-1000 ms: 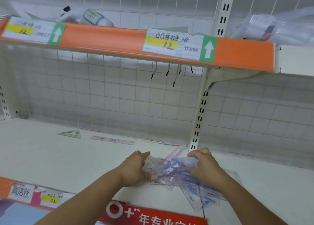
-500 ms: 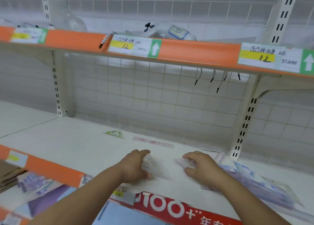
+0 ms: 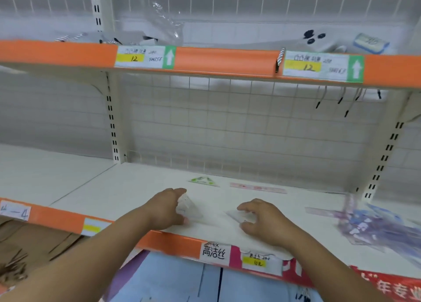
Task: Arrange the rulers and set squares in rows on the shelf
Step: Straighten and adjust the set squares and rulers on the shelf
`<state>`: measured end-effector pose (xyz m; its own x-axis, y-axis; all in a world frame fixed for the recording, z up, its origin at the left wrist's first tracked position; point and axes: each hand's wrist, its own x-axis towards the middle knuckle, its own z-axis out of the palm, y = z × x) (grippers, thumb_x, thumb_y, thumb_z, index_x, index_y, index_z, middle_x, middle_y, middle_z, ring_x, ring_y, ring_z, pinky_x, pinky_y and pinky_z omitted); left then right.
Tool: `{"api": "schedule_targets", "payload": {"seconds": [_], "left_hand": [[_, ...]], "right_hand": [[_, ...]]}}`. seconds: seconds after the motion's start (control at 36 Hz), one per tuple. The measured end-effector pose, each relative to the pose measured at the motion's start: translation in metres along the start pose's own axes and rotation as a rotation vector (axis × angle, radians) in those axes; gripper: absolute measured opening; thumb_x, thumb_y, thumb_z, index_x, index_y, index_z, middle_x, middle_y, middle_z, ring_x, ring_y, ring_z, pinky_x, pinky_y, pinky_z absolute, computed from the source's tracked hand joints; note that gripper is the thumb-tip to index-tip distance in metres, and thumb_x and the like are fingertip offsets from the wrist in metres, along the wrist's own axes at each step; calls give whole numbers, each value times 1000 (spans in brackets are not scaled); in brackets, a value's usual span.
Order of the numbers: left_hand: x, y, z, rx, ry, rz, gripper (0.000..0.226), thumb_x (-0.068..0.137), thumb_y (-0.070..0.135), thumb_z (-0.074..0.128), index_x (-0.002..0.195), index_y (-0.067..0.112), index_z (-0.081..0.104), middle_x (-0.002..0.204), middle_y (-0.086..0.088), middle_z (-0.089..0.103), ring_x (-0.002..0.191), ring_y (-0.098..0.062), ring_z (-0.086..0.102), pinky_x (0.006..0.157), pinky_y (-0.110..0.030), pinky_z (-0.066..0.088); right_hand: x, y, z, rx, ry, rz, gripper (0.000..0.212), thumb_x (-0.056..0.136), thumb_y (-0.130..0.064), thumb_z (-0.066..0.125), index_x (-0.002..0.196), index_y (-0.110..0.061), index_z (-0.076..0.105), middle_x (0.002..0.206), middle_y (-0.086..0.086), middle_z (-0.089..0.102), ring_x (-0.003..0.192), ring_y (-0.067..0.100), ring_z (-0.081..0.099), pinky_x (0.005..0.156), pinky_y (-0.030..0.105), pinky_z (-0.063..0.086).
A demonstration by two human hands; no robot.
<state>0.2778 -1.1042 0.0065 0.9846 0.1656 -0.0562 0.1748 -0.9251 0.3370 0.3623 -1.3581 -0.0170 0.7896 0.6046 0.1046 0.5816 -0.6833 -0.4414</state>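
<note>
On the white shelf (image 3: 136,187), my left hand (image 3: 165,209) grips a clear set square (image 3: 189,208) near the front edge. My right hand (image 3: 264,222) pinches a second clear set square (image 3: 238,215) flat on the shelf. A green set square (image 3: 204,180) and a pink ruler (image 3: 257,187) lie side by side further back. A loose pile of clear and blue rulers and set squares (image 3: 369,224) sits at the right.
A wire grid back panel (image 3: 227,130) closes the rear. An upper shelf with an orange edge strip (image 3: 216,60) and price labels hangs overhead, with hooks (image 3: 341,101) under it. A white upright (image 3: 111,119) stands at the left, another (image 3: 385,155) at the right.
Both hands left the pile at the right and moved left along the shelf, each carrying a clear set square. The view turned left with them.
</note>
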Motion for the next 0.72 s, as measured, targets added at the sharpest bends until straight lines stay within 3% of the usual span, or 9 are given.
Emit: {"api": "schedule_targets", "payload": {"seconds": [0.17,0.31,0.56,0.72], "left_hand": [[12,-30,-2,-18,-28,-12,89,82,40,71,152,21,20,146,-8,37,132,-21,41,108,-27,33],[26,-42,2,-46,-38,-31,92,77,45,75,150,23,24,142,-7,39,130,-21,42,108,-28,35],[41,-67,8,-59,-139,-55,97,69,55,77,148,26,28,139,-2,37,131,-21,40,107,-29,36],[50,-99,-5,-13,-169,-23,99,69,58,76,148,26,28,140,-2,38,131,-22,40,107,-29,36]], "right_hand": [[18,-15,6,-34,-2,18,47,88,-32,62,133,-28,51,115,-8,36,106,7,42,93,14,31],[38,-15,2,-108,-81,2,48,89,-35,60,135,-29,48,116,-7,38,117,11,38,99,18,30],[73,-27,25,-75,-144,-38,45,87,-33,61,131,-30,51,112,-9,38,111,5,35,93,16,29],[92,-55,42,-71,-146,-48,46,86,-35,60,131,-31,51,115,-10,38,115,7,35,100,20,31]]}}
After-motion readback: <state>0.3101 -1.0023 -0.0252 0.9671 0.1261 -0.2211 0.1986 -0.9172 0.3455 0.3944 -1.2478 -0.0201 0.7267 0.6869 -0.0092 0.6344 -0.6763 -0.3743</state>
